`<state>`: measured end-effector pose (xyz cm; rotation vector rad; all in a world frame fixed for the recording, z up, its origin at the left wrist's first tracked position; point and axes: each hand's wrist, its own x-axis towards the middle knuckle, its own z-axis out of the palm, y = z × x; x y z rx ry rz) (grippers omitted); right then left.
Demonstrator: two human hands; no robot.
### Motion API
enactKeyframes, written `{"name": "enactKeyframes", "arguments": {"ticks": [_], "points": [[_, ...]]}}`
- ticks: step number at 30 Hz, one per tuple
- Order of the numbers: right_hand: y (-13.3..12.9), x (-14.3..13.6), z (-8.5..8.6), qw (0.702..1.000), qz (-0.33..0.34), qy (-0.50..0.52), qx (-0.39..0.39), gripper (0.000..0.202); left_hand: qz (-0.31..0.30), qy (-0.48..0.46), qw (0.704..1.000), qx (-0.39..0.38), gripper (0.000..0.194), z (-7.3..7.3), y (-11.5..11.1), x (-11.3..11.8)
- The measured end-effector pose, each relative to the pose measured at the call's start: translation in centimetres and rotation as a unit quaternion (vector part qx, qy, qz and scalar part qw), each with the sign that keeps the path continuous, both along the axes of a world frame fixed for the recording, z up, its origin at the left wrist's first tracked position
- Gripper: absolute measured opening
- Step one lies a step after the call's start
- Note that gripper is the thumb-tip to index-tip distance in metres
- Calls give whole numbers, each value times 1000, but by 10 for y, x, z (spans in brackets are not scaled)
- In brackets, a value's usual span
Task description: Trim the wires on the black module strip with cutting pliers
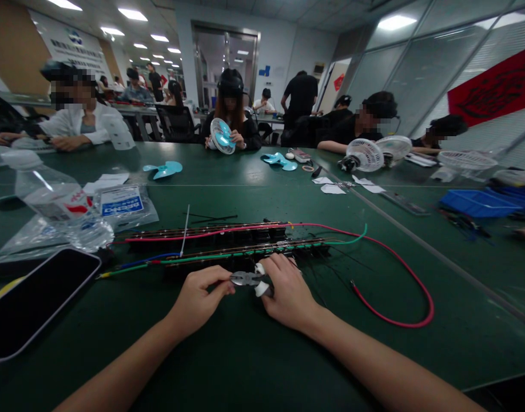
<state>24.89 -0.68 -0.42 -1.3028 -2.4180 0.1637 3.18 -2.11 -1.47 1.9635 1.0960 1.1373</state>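
Observation:
My right hand [288,292] is wrapped round the handles of a pair of pliers [245,278], which have white and dark grips. The metal jaws point left, towards my left hand [205,294]. Its thumb and fingers are pinched together right at the jaws' tip; whatever lies between them is too small to make out. Just beyond both hands lie two long black strips with metal rails. A red cable [228,230] runs along the far strip, and a green cable [245,250] along the near one. A white cable tie [186,229] sticks up from the near strip.
To the left are a black phone [42,303], a plastic bottle [59,200] and a plastic bag [123,209]. The red cable's free end loops on the right. Fan blades [163,169], fans [365,154] and a blue tray [479,203] lie farther off. Several people sit across the table.

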Motion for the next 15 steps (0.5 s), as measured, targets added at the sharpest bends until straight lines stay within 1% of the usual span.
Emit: {"name": "enactKeyframes", "arguments": {"ticks": [5, 15], "points": [[0, 0, 1, 1000, 5, 4, 2, 42, 2, 0, 1000, 4, 19, 0, 0, 0], [-1, 2, 2, 1000, 14, 7, 9, 47, -1, -4, 1000, -1, 20, -1, 0, -1]]}}
